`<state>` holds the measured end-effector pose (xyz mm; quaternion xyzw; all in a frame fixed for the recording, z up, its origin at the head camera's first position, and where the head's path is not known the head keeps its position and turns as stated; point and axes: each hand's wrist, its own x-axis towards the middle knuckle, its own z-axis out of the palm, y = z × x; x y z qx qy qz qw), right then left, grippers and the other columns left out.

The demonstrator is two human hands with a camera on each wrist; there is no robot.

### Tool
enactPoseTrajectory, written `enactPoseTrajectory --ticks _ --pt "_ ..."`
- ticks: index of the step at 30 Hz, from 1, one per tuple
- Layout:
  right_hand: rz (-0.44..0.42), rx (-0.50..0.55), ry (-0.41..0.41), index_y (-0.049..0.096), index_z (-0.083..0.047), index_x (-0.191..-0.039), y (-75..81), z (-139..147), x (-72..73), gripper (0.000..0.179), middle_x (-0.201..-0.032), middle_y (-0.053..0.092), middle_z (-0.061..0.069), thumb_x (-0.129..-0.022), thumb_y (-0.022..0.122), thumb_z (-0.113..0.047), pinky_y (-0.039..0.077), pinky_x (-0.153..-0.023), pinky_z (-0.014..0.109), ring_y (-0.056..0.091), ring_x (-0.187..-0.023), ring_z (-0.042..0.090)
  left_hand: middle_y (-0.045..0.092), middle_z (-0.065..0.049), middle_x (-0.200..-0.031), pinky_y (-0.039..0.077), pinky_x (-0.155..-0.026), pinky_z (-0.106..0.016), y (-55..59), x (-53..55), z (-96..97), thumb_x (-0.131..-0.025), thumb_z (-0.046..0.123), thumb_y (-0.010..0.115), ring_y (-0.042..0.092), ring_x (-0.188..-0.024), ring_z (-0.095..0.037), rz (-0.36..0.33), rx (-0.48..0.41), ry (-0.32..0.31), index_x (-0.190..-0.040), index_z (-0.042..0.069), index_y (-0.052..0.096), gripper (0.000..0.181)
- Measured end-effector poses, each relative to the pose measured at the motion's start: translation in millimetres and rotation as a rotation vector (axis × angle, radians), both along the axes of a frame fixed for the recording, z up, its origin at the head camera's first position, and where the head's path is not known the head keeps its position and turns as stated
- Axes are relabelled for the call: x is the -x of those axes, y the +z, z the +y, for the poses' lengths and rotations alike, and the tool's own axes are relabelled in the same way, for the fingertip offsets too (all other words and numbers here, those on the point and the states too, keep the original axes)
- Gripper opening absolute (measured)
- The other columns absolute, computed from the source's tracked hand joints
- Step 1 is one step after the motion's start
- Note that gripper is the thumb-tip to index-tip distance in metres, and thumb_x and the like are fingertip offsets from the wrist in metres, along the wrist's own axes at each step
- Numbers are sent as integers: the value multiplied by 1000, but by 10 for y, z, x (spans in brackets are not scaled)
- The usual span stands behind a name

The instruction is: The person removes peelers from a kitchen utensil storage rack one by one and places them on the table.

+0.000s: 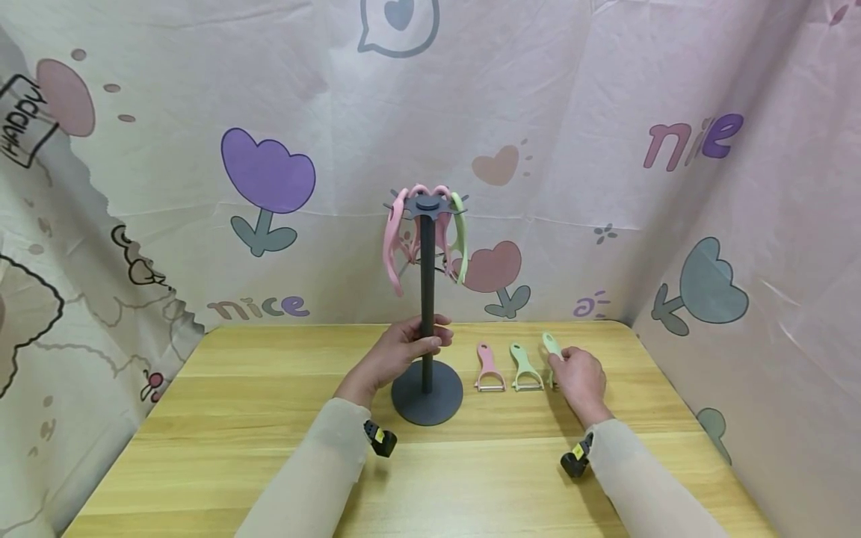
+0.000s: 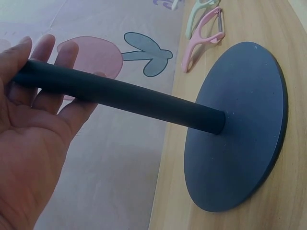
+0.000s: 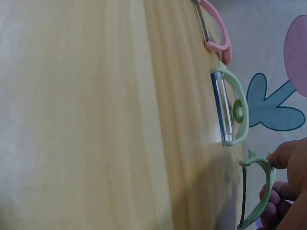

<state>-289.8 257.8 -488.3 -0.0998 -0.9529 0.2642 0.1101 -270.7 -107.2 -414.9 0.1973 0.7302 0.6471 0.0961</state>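
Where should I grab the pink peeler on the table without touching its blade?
Probably best: pinch the pink peeler by its slim handle, coming from above. The handle points toward the printed cloth, and the metal blade is at the near end. The stand's base lies to its left and a green peeler to its right, so above seems roomiest.

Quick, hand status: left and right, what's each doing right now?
Left hand: closed around the dark stand's pole.
Right hand: closed on the handle of the rightmost green peeler.
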Motion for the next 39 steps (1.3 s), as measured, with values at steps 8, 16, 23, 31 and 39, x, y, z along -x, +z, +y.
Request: enactPoseTrajectory --ticks 8,16,23,31,39 --pt "-38 -21 20 70 7 -125 -33 7 6 47 -125 72 28 -102 58 -32 53 -93 63 68 -112 50 74 -10 -127 55 -109 -46 -6 8 -1 -105 14 66 69 -124 -29 -5 3 1 -139 15 65 34" --pt "-66 -47 29 71 6 -125 -58 -23 26 45 -126 71 28 -103 60 -32 54 -94 62 68 -111 50 74 -11 -127 55 -109 -46 -9 4 -10 -105 14 66 69 -123 -29 -4 1 7 -139 15 65 34" --pt "-66 -56 26 72 6 -122 -61 -37 27 43 -123 72 29 -103 60 -30 54 -91 63 69 -108 50 74 -11 -127 54 -110 -46 -27 14 -2 -105 14 66 70 -123 -29 -4 3 3 -140 15 65 34" --pt "-67 -57 26 73 5 -121 -72 -23 38 42 -124 72 29 -102 60 -31 53 -92 63 68 -110 50 73 -13 -127 55 -109 -46 -10 8 10 -105 13 65 70 -123 -28 -3 -4 6 -141 15 65 35" --pt "-59 -59 23 73 5 -122 -114 -20 40 43 -125 72 28 -103 59 -31 52 -94 64 68 -112 51 72 -12 -133 55 -108 -48 -26 -24 27 -103 14 69 72 -122 -28 24 -10 70 -150 20 60 48"
